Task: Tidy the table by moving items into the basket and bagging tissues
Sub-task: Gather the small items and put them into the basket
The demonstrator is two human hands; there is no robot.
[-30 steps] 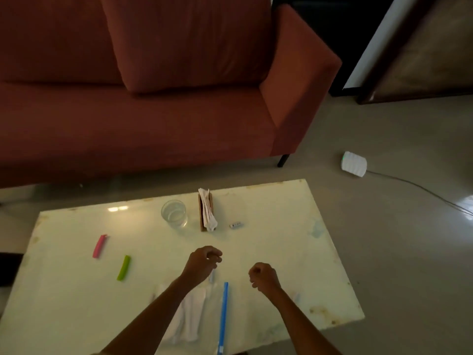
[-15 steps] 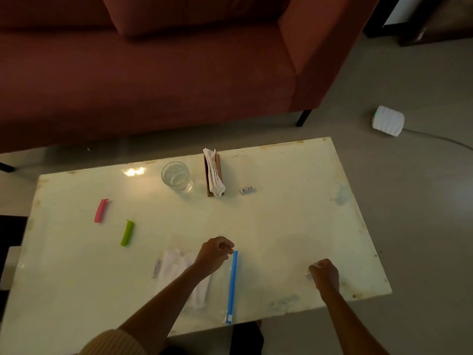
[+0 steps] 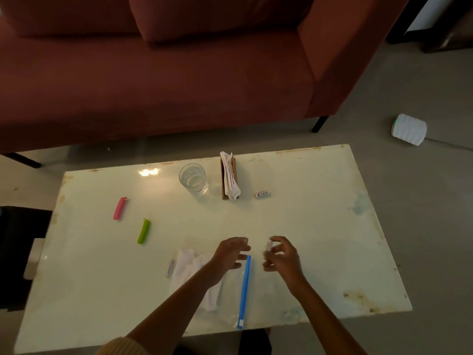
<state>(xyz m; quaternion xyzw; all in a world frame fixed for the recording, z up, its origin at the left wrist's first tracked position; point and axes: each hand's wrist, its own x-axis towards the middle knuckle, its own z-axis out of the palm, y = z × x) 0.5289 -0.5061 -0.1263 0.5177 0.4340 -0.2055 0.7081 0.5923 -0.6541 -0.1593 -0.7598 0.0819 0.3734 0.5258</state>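
Observation:
A clear zip bag with a blue seal strip (image 3: 244, 288) lies near the table's front edge, with white tissues (image 3: 190, 274) inside it. My left hand (image 3: 230, 253) hovers over the bag's top end, fingers spread and holding nothing. My right hand (image 3: 280, 254) is just right of the blue strip, its fingertips pinched on a small white object (image 3: 268, 245). A wooden holder with white tissues (image 3: 229, 176) stands at the back, beside a glass (image 3: 193, 178). No basket shows.
On the pale table (image 3: 320, 226) lie a pink clip (image 3: 119, 208), a green clip (image 3: 143, 231), a small white block (image 3: 262, 194) and a small metal item (image 3: 169, 268). A red sofa (image 3: 153, 80) stands behind; a white device (image 3: 409, 129) sits on the floor.
My right hand came in from the table's right edge to just beside the blue strip, now pinching a small white object. My left hand's fingers have spread over the bag.

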